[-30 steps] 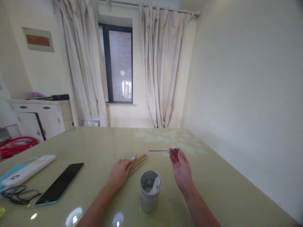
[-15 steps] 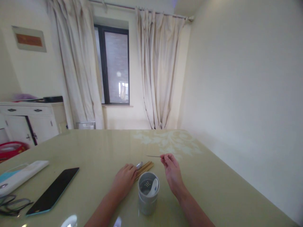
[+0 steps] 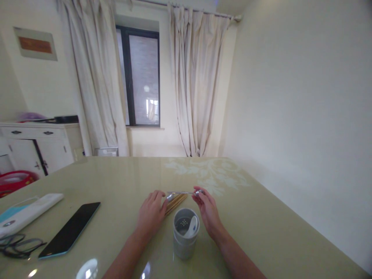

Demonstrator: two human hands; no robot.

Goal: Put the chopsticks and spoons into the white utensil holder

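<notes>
My right hand [image 3: 207,209] pinches a metal spoon [image 3: 181,192] near its bowl, with the thin handle pointing left over the table. Beside a bundle of wooden chopsticks [image 3: 176,203] rests my left hand [image 3: 151,209], its fingers stretched forward and loosely apart. A second metal spoon [image 3: 170,197] lies by the chopsticks, close to the left fingertips; part of it is hidden by that hand. Between my forearms stands a grey utensil holder [image 3: 186,246] with holes in its bottom. Inside it leans a white ceramic spoon [image 3: 192,226].
On the left of the glossy table [image 3: 122,178] lie a black phone [image 3: 71,229], eyeglasses [image 3: 21,246] and a white power strip [image 3: 35,211]. A wall [image 3: 305,128] borders the right side. Curtains [image 3: 200,77] and a white cabinet [image 3: 55,149] are beyond the table.
The spoon in my right hand has moved left, its handle now reaching above the chopsticks. My left fingers have lifted and spread a little from the pile. The view has shifted slightly.
</notes>
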